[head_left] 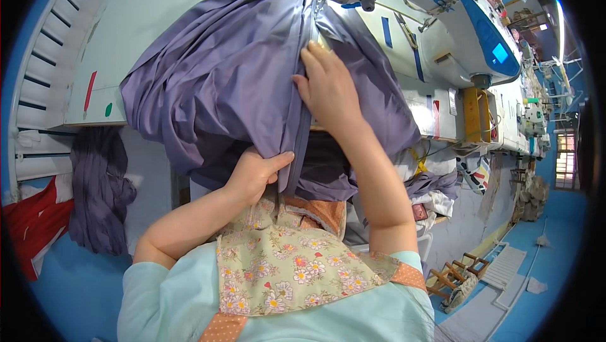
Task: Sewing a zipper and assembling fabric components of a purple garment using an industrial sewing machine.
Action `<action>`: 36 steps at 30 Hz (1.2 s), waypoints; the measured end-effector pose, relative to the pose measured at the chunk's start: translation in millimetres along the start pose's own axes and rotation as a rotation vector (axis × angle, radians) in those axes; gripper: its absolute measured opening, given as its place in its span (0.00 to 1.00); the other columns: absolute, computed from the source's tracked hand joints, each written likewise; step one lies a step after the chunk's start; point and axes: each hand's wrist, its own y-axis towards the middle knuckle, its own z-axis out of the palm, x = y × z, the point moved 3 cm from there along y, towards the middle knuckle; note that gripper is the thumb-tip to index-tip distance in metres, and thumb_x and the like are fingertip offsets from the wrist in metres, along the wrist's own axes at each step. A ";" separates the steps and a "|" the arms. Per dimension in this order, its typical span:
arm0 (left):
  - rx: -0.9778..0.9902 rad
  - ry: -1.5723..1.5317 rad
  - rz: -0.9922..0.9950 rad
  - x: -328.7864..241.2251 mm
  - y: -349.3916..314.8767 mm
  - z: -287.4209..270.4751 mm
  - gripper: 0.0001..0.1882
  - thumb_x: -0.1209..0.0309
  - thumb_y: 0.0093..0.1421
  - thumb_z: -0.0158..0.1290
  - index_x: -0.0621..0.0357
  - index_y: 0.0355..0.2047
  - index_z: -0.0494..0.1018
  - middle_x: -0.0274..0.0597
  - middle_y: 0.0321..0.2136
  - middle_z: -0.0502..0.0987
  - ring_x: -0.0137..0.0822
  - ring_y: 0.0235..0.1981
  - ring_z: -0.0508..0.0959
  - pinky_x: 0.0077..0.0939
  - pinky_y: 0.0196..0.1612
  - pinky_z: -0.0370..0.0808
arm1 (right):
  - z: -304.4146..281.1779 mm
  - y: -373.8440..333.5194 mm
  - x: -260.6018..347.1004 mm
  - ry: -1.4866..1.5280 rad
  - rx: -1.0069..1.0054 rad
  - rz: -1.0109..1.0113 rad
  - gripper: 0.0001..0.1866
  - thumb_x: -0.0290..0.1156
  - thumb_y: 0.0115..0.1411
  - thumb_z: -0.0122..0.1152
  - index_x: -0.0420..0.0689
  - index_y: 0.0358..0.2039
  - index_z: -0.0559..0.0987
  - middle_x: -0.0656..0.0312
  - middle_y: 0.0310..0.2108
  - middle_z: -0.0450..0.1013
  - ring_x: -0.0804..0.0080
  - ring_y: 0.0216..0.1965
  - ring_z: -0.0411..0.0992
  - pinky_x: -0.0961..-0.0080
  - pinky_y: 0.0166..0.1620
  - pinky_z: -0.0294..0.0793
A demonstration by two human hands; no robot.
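Observation:
A large piece of purple fabric [221,70] lies bunched over the sewing table, hanging over its front edge toward me. Its long folded strip [302,83] runs from under the lit needle area of a white and blue sewing machine [467,33] down to my lap. My left hand [255,175] pinches the strip's near end, thumb on top and fingers curled under. Farther up, my right hand [329,86] rests on the fabric beside the strip, its fingers stretched toward the machine. What lies under the right palm is hidden.
Thread snips [407,29] lie on the white table [101,89] right of the fabric. A yellow metal bracket [478,115] stands at its right end. More purple cloth [101,184] and red cloth [38,222] hang at the left. A wooden stool [454,279] is at the lower right.

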 end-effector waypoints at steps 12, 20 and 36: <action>0.021 -0.033 0.135 -0.8 4.6 4.1 0.16 0.75 0.59 0.59 0.66 0.46 0.72 0.41 0.41 0.77 0.30 0.36 0.78 0.24 0.36 0.81 | -34.7 -45.6 19.9 0.277 0.099 -0.090 0.13 0.19 0.45 0.66 0.42 0.35 0.82 0.56 0.39 0.79 0.59 0.42 0.77 0.66 0.45 0.77; 0.018 -0.044 0.107 0.0 6.2 8.7 0.17 0.74 0.58 0.61 0.64 0.46 0.72 0.39 0.39 0.77 0.29 0.36 0.78 0.23 0.36 0.80 | -59.6 29.3 -60.1 0.075 0.158 0.213 0.16 0.26 0.50 0.67 0.39 0.40 0.78 0.52 0.37 0.77 0.59 0.37 0.75 0.69 0.43 0.74; 0.003 -0.056 0.073 8.2 13.3 2.3 0.23 0.75 0.57 0.61 0.64 0.52 0.68 0.41 0.41 0.75 0.30 0.37 0.78 0.23 0.35 0.81 | -165.0 -124.2 -57.8 0.292 -0.093 0.742 0.07 0.19 0.51 0.67 0.34 0.31 0.78 0.69 0.22 0.72 0.84 0.25 0.66 0.85 0.30 0.65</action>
